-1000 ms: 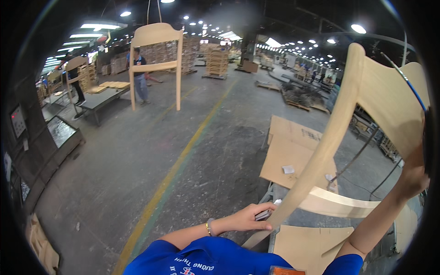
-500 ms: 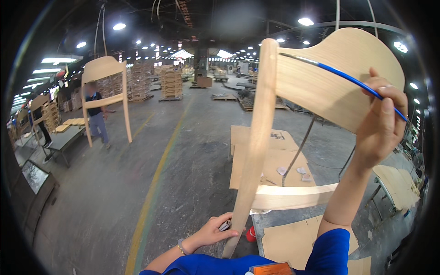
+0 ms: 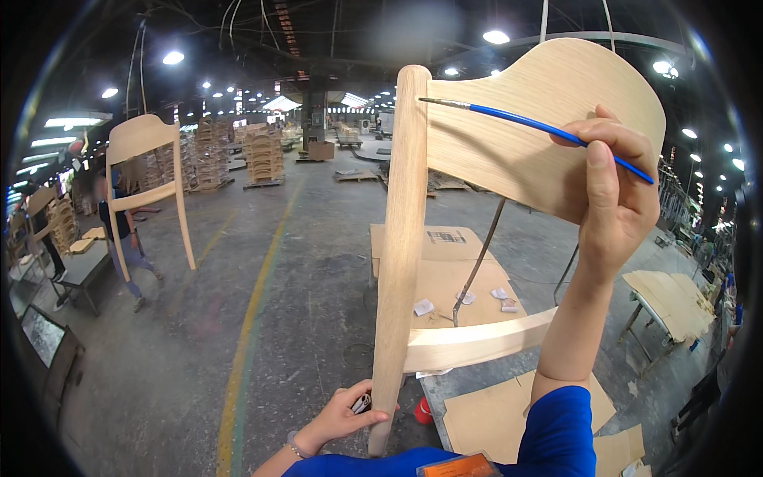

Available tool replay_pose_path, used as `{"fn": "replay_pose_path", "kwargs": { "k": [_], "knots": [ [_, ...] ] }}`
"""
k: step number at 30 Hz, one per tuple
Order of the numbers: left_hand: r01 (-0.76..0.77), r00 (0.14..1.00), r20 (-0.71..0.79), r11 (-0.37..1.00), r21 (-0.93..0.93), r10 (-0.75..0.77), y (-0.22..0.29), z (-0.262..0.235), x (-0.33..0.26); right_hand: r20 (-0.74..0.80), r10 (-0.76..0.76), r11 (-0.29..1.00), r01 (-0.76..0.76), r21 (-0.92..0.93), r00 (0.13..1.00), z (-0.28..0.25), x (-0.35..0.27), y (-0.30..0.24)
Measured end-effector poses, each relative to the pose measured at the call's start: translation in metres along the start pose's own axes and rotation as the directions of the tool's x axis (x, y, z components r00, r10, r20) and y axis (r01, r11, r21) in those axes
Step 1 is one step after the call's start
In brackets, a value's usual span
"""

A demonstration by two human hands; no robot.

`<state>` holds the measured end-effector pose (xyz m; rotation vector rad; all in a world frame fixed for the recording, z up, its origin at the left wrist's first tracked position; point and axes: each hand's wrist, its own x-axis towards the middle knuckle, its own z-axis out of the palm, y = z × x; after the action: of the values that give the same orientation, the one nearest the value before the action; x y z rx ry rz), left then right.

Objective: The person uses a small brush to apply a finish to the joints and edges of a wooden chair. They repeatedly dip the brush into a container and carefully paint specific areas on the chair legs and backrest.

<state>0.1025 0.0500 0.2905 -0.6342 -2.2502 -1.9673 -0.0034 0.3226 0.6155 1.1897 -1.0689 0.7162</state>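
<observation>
Right hand [image 3: 618, 171] pinches blue brush [image 3: 520, 119]; nearer, left hand [image 3: 335, 420], thumb on chair frame [image 3: 400, 238], clasps a silvery object [image 3: 362, 403] (half hidden).

The hall is dim under a near-black roof, lit by scattered ceiling lamps [image 3: 497, 36] that burn out to white, with fluorescent tubes [image 3: 71, 122] glaring at far left. Light falls brightly on the pale wooden chair backrest [image 3: 509, 103], where the right hand [image 3: 624, 183] casts a soft shadow. Near things look sharp; the distant stacks [image 3: 264, 155] are softer. A hazy smudge clouds the top centre. Fisheye distortion bows the yellow floor line [image 3: 248, 334], and the corners go black.
</observation>
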Motion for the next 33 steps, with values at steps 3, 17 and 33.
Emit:
{"fn": "replay_pose_path", "kwargs": {
  "k": [3,17,33],
  "knots": [
    [-0.001,1.0,-0.011,1.0,-0.003,0.001,0.002,-0.001,0.0,0.007,0.032,0.999,-0.032,0.011,0.999,0.003,-0.002,0.002],
    [-0.002,0.998,-0.065,1.0,0.002,0.002,0.002,0.004,-0.001,0.007,0.024,1.0,-0.024,-0.001,1.0,0.007,-0.006,0.007],
    [-0.008,0.997,-0.075,1.0,-0.001,0.008,-0.002,0.006,-0.001,-0.02,0.047,0.997,-0.046,0.07,0.999,0.011,-0.01,0.012]
  ]
}}
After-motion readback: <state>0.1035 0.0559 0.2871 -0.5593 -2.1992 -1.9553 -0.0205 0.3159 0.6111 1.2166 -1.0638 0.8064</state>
